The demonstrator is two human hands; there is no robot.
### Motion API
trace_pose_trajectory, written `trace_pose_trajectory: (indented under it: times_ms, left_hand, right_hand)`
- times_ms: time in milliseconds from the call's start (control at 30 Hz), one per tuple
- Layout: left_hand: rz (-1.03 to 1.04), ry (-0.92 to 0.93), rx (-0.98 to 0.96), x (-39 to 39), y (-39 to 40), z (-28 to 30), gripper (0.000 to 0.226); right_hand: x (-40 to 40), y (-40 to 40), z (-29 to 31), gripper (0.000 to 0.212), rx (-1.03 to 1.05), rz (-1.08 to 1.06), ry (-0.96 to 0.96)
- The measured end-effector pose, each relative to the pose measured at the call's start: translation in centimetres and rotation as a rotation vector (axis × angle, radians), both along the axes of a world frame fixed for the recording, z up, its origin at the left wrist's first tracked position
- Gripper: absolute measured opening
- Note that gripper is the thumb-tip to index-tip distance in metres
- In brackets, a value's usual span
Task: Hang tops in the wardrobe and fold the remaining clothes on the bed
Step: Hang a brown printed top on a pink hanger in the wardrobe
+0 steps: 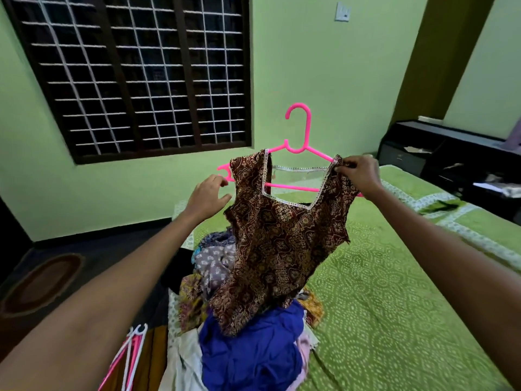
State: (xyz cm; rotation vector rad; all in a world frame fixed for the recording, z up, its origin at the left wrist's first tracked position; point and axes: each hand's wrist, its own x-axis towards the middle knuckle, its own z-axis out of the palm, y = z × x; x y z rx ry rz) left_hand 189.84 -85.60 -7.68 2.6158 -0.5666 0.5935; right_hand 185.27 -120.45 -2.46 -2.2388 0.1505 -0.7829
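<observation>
From the head camera we see a brown patterned top (282, 235) held up above the bed (394, 292), partly fitted on a pink hanger (296, 136). Our right hand (359, 173) pinches the top's right shoulder against the hanger's right arm. Our left hand (207, 194) has its fingers spread and relaxed, touching the hanger's left end just beside the top's left shoulder, gripping nothing that we can see. The top's hem hangs down to a pile of clothes (253, 348) on the near left part of the bed. More hangers (127, 356) lie at the near left. A barred window (135, 74) fills the far left wall.
</observation>
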Motion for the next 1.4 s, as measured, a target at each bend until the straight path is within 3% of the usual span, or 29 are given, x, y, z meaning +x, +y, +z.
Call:
trace_pose_trajectory:
  times_ms: [100,233,467,700,800,1067,1400]
  left_hand:
    - [-0.039,0.158,0.049,0.5,-2.1,-1.5,0.031]
    - [-0.146,0.503,0.148,0.3,-6.2,-3.4,0.031]
    - [-0.455,0.775,0.587,-2.8,-17.1,-8.6,0.036]
    - [-0.713,0.767,0.796,-9.4,-29.2,-12.5,0.039]
    - [-0.837,0.771,0.827,-13.0,-34.6,-13.1,0.017]
    - [-0.915,0.842,1.006,-23.4,-46.8,-12.9,0.039]
    - [-1.096,0.765,1.089,-33.7,-58.8,-14.5,0.036]
  right_hand:
    - [-2.4,-2.1,-0.8,0.033,-0.012,-0.073,0.004]
    - [-6.4,-5.7,-1.9,0.033,0.020,-0.187,0.014]
    - [-16.1,-12.1,-3.5,0.041,0.089,-0.447,0.010]
    - [-27.0,-18.3,-4.4,0.037,0.031,-0.685,-0.003]
    - [-32.2,-21.5,-4.4,0.035,0.055,-0.749,0.019]
    - [-45.3,-27.4,-4.2,0.032,-0.045,-0.961,0.038]
    - [-57.3,-34.0,-6.6,0.028,0.044,-1.165,0.020]
